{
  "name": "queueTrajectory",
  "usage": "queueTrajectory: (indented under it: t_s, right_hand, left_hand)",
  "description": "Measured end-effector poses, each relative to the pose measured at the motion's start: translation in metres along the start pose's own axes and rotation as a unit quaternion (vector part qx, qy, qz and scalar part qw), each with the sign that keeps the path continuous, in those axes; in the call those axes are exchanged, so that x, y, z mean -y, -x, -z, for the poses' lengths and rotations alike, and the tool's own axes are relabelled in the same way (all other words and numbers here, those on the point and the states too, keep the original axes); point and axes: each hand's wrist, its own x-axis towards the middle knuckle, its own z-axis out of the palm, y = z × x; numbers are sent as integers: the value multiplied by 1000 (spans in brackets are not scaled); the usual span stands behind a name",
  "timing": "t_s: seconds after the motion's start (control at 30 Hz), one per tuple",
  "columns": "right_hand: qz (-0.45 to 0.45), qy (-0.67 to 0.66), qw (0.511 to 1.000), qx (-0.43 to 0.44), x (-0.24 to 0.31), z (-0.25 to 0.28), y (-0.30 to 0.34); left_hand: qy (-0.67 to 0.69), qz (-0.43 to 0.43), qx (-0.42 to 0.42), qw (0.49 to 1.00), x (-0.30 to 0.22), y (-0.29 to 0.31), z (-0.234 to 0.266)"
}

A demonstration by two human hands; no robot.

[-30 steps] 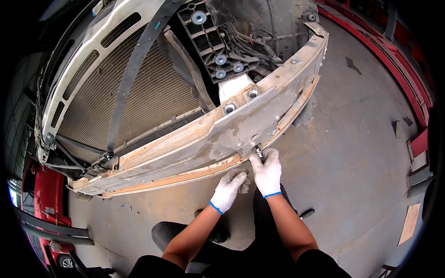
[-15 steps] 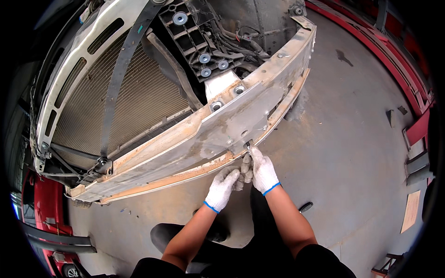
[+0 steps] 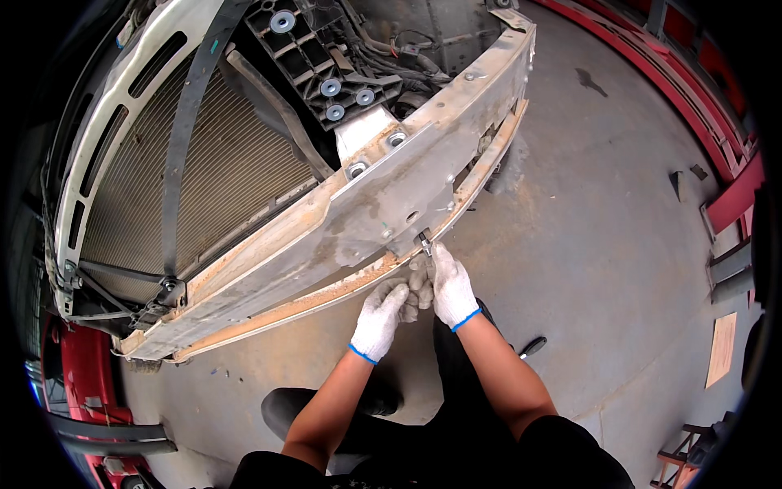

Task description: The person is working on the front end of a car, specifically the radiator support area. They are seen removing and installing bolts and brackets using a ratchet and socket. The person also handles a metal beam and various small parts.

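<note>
Both gloved hands (image 3: pixel 419 297) on ratchet (image 3: pixel 424 243) at crossmember (image 3: pixel 358 224)

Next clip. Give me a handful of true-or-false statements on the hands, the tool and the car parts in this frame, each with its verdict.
1. Both hands wear white gloves with blue cuffs. True: left hand, right hand.
2. The right hand holds a small metal tool against the lower edge of the dirty grey crossbeam. True.
3. The left hand rests on the radiator. False: it is below the crossbeam, next to the right hand.
4. A dark-handled tool lies on the concrete floor to the person's right. True.
5. The floor is covered in green mats. False: it is bare grey concrete.
</note>
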Motion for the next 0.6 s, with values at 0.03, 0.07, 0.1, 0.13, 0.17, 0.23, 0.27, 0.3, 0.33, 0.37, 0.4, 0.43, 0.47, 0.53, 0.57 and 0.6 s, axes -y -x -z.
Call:
queueTrajectory:
  t_s: [0.03,0.07,0.1,0.13,0.17,0.23,0.27,0.3,0.33,0.37,0.4,0.43,0.47,0.53,0.57,0.6]
  right_hand:
    - [56,73,995,-34,-3,0,-2]
    - [110,146,981,-66,-6,-2,-4]
    - [164,217,957,-98,-8,-4,-6]
    - [218,277,926,-133,-8,-6,-6]
    - [269,335,887,-167,-9,-7,-7]
    - [275,371,868,-182,-6,-8,-5]
    - [236,322,902,-162,-7,-7,-6]
    - [196,272,932,-142,-9,-6,-8]
    - [153,227,954,-120,-7,-4,-7]
    - [106,182,972,-103,-4,-5,-5]
    - [58,145,984,-84,5,-5,0]
    - [9,107,992,-66,10,-5,4]
    - [18,78,995,-59,6,-7,1]
    - [31,24,998,-53,-9,-8,-9]
    - [26,8,998,-58,-4,-13,-7]
    - [37,29,997,-57,-7,-12,-7]
  left_hand:
    - [1,0,-1,1000,0,0,0]
    - [3,0,-3,1000,1,1,0]
    - [4,-1,-5,1000,1,1,1]
    - [4,0,-3,1000,0,0,0]
    - [4,2,-2,1000,-1,0,0]
    - [5,1,-1,1000,1,-1,1]
    - [6,-2,-1,1000,2,-2,1]
    - [7,-4,-1,1000,3,-2,1]
    - [8,-4,0,1000,3,-2,1]
    - [9,-3,-1,1000,2,-1,0]
    - [10,-2,-2,1000,2,-1,0]
    - [10,-4,4,1000,5,-1,2]
    - [9,-8,12,1000,7,-2,4]
    - [19,-5,10,1000,14,-4,1]
    - [23,-2,-3,1000,13,-4,-2]
    - [27,1,-15,1000,12,-4,-4]
